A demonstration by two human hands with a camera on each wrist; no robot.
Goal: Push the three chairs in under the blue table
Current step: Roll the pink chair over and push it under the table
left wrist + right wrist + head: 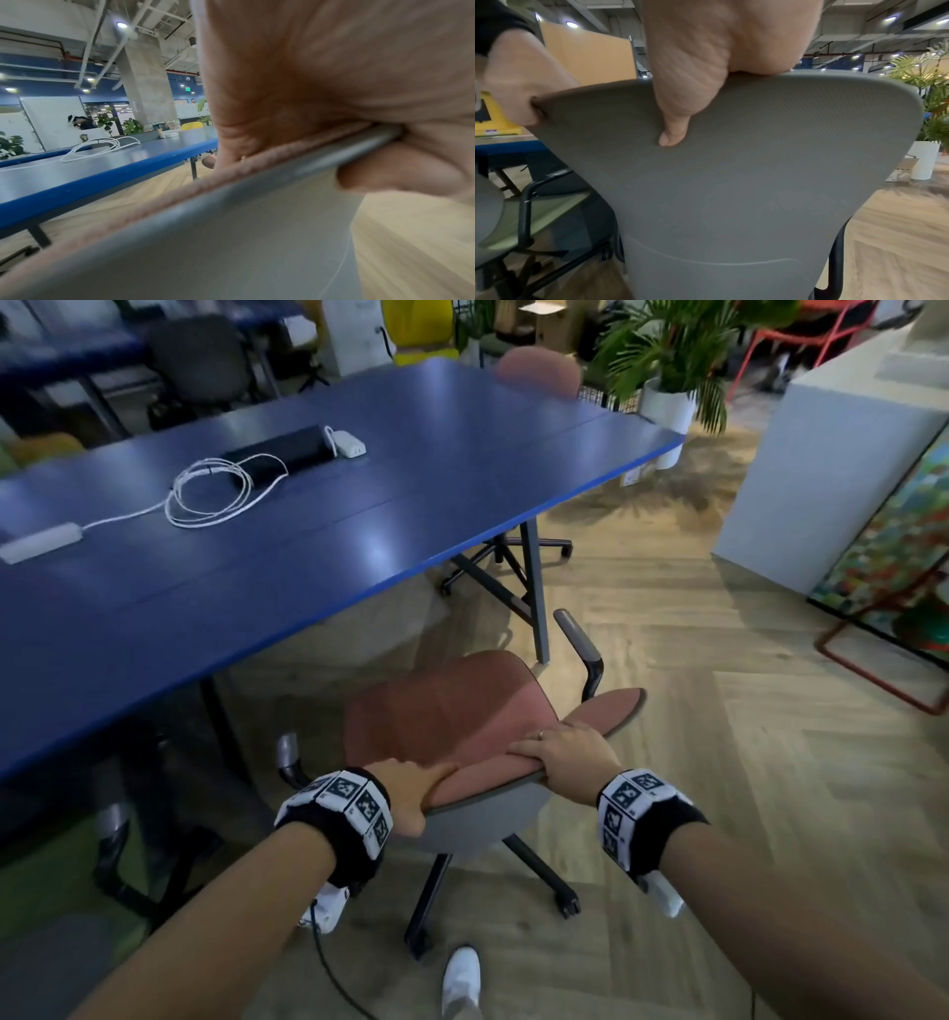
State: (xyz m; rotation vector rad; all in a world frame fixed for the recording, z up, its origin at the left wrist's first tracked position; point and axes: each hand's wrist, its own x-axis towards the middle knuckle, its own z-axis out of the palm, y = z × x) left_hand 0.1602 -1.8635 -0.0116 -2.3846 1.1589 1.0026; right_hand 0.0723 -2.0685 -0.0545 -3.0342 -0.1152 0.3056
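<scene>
A pink office chair [441, 706] with a grey back shell [757, 182] stands just outside the near edge of the blue table [308, 531], its seat partly past the edge. My left hand [411, 788] grips the top left of the backrest, with the thumb [398, 174] behind the shell [231, 243]. My right hand [562, 752] grips the top right, thumb [675, 125] pressed on the shell. A second pink chair [539, 372] sits at the table's far side. A green-seated chair [526, 213] stands to the left, its armrest [110, 819] in shadow under the table.
A coiled white cable [215, 490] and power adapters lie on the table. The table leg [534, 598] stands just ahead of the chair's right armrest [580, 639]. A potted plant [667, 413], a white partition [821, 454] and a red frame [873, 670] stand to the right.
</scene>
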